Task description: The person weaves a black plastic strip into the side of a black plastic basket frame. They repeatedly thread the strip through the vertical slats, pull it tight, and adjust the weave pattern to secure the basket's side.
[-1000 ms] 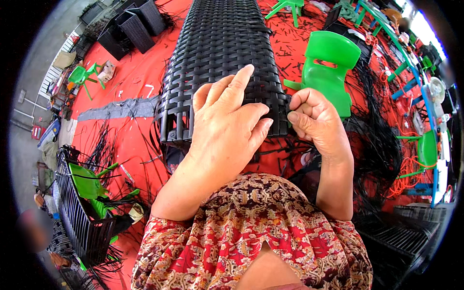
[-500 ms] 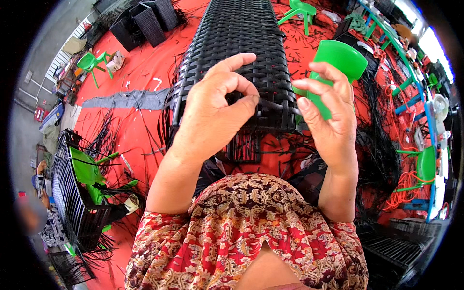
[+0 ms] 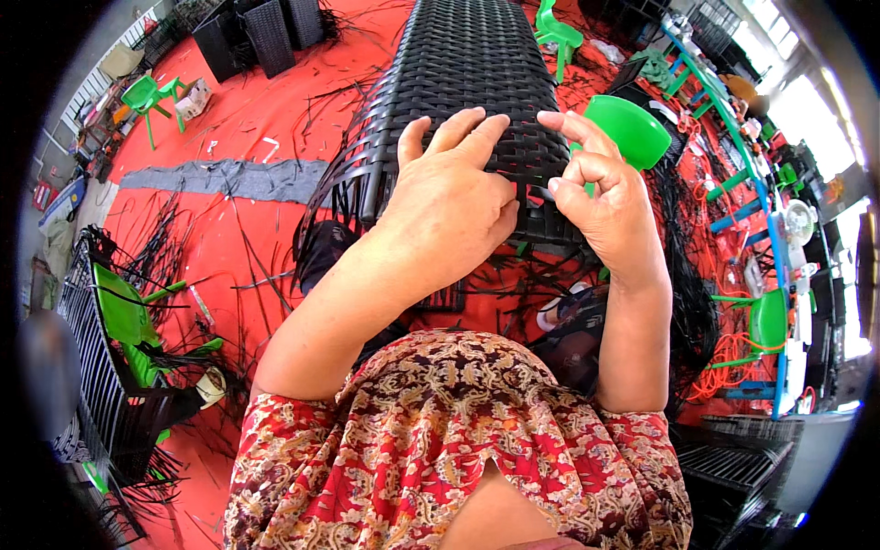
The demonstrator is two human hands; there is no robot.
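Over the black weave [image 3: 477, 64], straight ahead, left hand [image 3: 449, 202] and right hand [image 3: 605, 197] have moved closer together; top looks mostly done, gappy near end probably isn't; can't tell if either grip's pinched or apart; loose strands [image 3: 323, 203] left at the left edge

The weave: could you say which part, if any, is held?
It cannot be told whether the left hand or right hand pinches the weave's near end.

The weave [image 3: 477, 64] looks like glossy, ridged plastic; the chair [image 3: 631, 133], smooth, shiny plastic; the blouse [image 3: 458, 390], soft cloth; the grey strip [image 3: 238, 180], matt.
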